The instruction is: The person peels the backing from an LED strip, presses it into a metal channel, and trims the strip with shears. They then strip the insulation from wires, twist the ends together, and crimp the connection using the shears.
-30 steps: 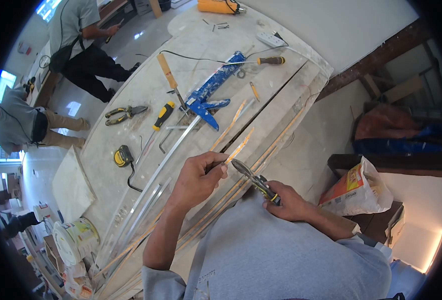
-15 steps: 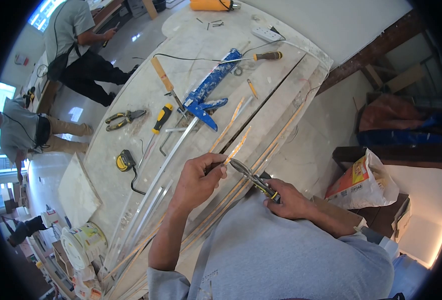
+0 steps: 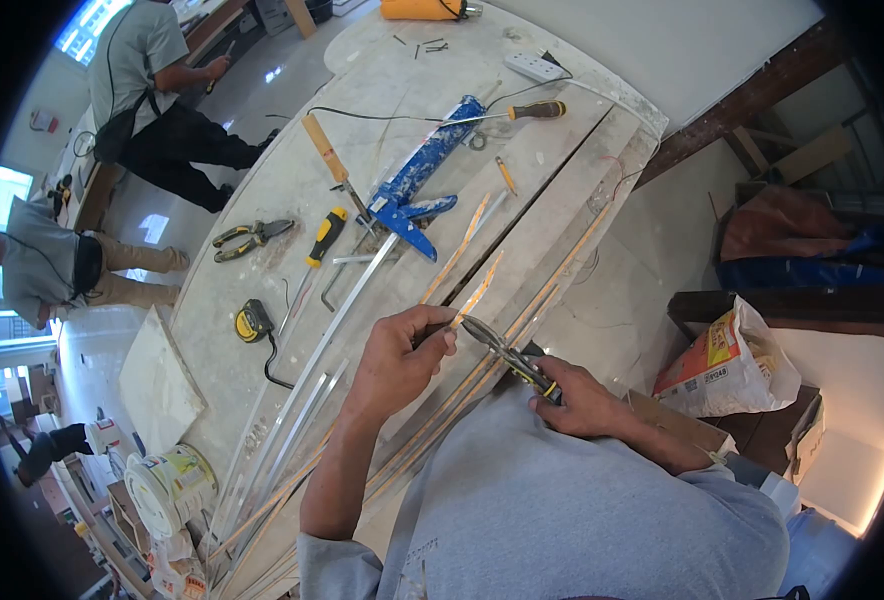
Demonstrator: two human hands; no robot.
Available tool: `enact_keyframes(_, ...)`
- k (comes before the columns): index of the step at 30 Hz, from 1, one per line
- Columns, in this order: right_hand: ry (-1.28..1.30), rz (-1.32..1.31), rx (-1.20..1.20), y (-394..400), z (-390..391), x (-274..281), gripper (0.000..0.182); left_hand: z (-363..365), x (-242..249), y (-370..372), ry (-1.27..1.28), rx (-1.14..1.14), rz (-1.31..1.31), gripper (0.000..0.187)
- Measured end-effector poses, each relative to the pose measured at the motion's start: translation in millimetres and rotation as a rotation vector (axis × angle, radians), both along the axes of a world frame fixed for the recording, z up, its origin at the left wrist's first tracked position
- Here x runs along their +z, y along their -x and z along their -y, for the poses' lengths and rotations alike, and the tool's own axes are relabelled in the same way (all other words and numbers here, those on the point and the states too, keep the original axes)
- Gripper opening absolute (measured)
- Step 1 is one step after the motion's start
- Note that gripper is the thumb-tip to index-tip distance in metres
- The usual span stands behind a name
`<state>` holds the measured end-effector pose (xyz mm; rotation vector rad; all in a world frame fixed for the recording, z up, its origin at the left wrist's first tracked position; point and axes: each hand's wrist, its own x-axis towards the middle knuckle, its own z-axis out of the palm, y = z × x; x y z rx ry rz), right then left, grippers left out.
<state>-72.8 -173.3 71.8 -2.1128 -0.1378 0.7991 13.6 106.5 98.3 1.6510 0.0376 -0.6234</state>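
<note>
My left hand (image 3: 402,362) pinches a narrow orange-and-white LED strip (image 3: 481,285) between thumb and fingertips, its free end pointing up and away over the table. My right hand (image 3: 580,400) is wrapped round the yellow-and-black handles of a pair of pliers (image 3: 510,354). The jaws of these pliers reach to the strip, right beside my left fingertips. Just beyond lies another length of orange strip (image 3: 459,250). Long thin strips (image 3: 452,407) run along the near table edge, under my hands.
The worktable (image 3: 292,165) carries a blue caulking gun (image 3: 424,165), second pliers (image 3: 253,240), screwdrivers (image 3: 327,237) (image 3: 537,111), a tape measure (image 3: 253,321), a pencil (image 3: 505,176) and a power strip (image 3: 534,68). Metal profiles (image 3: 337,310) lie lengthwise. A bucket (image 3: 170,485) stands left; two people are beyond.
My hands, the strip and the pliers hold almost the same pose. The view has shifted very slightly, and the lower person at the left has moved an arm.
</note>
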Motion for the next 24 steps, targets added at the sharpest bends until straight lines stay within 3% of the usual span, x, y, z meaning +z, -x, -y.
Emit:
enact_keyframes(5, 0.02, -0.088, 0.02, -5.5, -2.0, 9.3, 0.047, 0.4, -0.8, 0.1, -0.001, 0.003, 0.001, 0.026)
enact_keyframes(24, 0.004, -0.081, 0.017, -4.2, 0.1, 3.9, 0.05, 2.3, 1.0, -0.8, -0.012, 0.01, -0.013, 0.024)
